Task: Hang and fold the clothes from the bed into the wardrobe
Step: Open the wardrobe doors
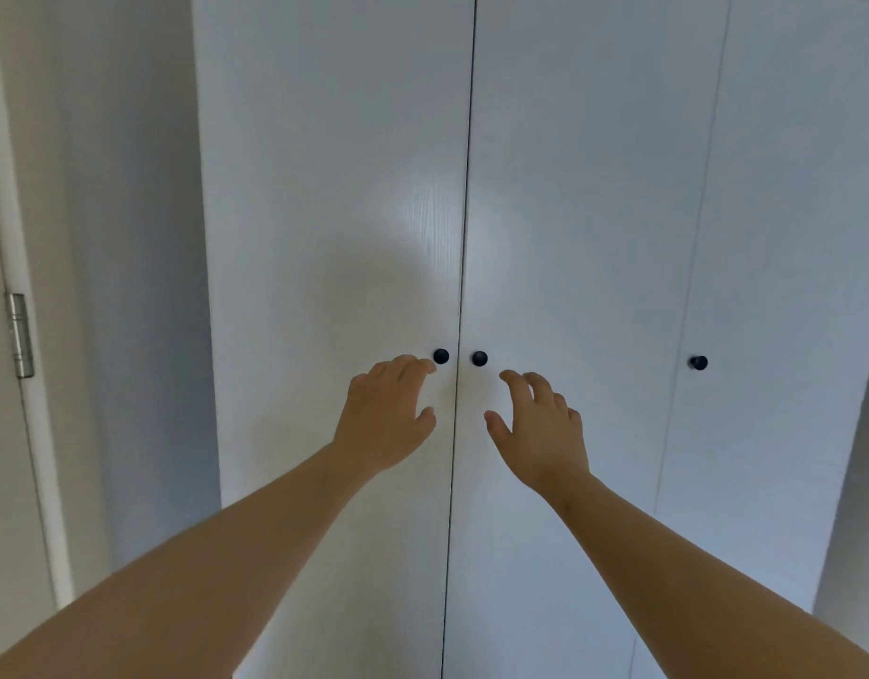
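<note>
A tall white wardrobe fills the view with its doors closed. Two small black knobs sit side by side at the middle seam, the left knob and the right knob. My left hand is raised just below and left of the left knob, fingers loosely curved, fingertips close to the knob and holding nothing. My right hand hovers below and right of the right knob, fingers spread and relaxed, empty. No clothes and no bed are in view.
A third wardrobe door on the right carries its own black knob. At the far left stands a white room door frame with a metal hinge. A plain wall strip separates it from the wardrobe.
</note>
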Demonstrator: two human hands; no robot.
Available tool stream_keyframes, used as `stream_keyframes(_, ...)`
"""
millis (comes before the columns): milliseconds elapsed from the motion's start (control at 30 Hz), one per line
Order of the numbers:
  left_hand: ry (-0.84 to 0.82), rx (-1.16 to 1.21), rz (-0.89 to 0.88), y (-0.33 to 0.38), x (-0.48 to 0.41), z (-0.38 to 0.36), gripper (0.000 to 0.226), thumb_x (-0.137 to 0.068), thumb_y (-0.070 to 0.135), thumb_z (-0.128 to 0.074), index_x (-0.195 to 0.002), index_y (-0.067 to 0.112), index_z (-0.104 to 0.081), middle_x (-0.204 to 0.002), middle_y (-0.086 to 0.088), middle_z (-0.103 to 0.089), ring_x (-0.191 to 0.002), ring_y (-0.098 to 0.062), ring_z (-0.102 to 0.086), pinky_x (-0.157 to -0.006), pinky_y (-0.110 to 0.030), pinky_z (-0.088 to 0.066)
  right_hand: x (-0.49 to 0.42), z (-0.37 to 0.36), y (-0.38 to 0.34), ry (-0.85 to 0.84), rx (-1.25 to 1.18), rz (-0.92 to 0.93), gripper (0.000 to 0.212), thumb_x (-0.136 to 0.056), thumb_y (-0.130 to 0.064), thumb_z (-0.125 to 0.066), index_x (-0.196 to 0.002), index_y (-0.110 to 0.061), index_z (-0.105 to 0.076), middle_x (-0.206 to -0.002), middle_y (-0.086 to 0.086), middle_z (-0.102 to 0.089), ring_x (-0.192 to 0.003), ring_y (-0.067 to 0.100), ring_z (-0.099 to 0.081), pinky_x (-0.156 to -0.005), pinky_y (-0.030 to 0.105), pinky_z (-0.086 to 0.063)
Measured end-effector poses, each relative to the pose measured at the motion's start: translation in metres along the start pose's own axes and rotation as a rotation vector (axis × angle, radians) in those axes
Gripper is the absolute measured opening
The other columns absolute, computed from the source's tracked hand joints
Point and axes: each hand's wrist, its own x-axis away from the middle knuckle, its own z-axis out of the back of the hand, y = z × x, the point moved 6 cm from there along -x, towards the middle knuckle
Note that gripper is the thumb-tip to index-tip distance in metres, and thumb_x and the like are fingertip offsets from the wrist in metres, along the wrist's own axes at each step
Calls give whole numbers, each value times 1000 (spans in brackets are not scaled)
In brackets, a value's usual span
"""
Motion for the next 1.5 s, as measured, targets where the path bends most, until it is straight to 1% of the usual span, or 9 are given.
stream_keyframes(300,34,6,-60,-32,-80,-75,52,-87,27,-51,-137,22,-38,-143,5,-36,-137,-14,-26,-106,-30,-26,-104,-73,17,-14,-67,-6,44,-96,-40,-40,-136,-23,-38,-130,1,-49,-117,21,-46,-95,33,-34)
stream_keyframes(467,-82,-56,-77,-59,-118,-118,64,-91,33,-47,-147,26,-17,-156,4,-7,-144,-18,7,-115,-33,-3,-145,-97,27,23,-252,-142,47,-95,-40,-41,-139,-28,-33,-126,4,-50,-112,25,-49,-89,34,-37)
stream_keyframes(633,-97,-119,-44,-75,-136,-155,72,-87,38,-50,-146,31,-8,-155,7,8,-143,-22,18,-114,-48,2,-172,-119,28,4,-341,-196,38,-95,-41,-39,-132,-29,-42,-117,2,-51,-107,25,-51,-91,37,-41)
stream_keyframes(833,-116,-215,-61,-79,-135,-178,90,-87,45,-49,-146,27,16,-153,11,15,-139,-27,28,-109,-55,13,-171,-122,28,74,-280,-171,26,-99,-22,-28,-112,-18,-50,-112,2,-53,-95,25,-53,-83,38,-44)
stream_keyframes(933,-156,-143,-50,-75,-132,-173,84,-88,40,-49,-148,29,9,-155,13,7,-141,-24,23,-112,-52,11,-166,-117,29,107,-269,-166,24,-99,-22,-28,-108,-17,-50,-105,0,-52,-91,25,-52,-78,35,-41)
stream_keyframes(1067,-1,159,33,-54,-118,-141,57,-91,25,-50,-143,32,-27,-151,16,-22,-145,-15,3,-116,-41,-1,-144,-103,34,174,-361,-133,13,-96,-29,-40,-96,-21,-51,-89,-7,-49,-84,20,-54,-76,34,-45)
stream_keyframes(1267,-113,848,189,3,-82,-123,56,-93,9,-49,-139,35,-33,-141,15,-40,-129,-6,-37,-98,-17,-25,-90,-63,53,258,-418,-74,15,-95,-31,-44,-83,-23,-48,-74,-13,-48,-69,8,-51,-62,13,-40)
stream_keyframes(1400,-98,943,174,52,-55,-120,37,-92,8,-52,-103,44,-49,-106,28,-53,-107,-1,-50,-92,-14,-36,-42,-24,82,278,-438,-113,21,-95,-33,-43,-75,-28,-43,-73,-13,-48,-68,7,-51,-61,7,-35)
stream_keyframes(1500,-94,1014,160,90,-40,-120,43,-89,4,-52,-89,47,-52,-98,29,-56,-98,5,-54,-77,1,-35,-11,10,107,293,-457,-164,23,-96,-31,-40,-73,-28,-42,-72,-11,-49,-68,9,-51,-62,12,-40)
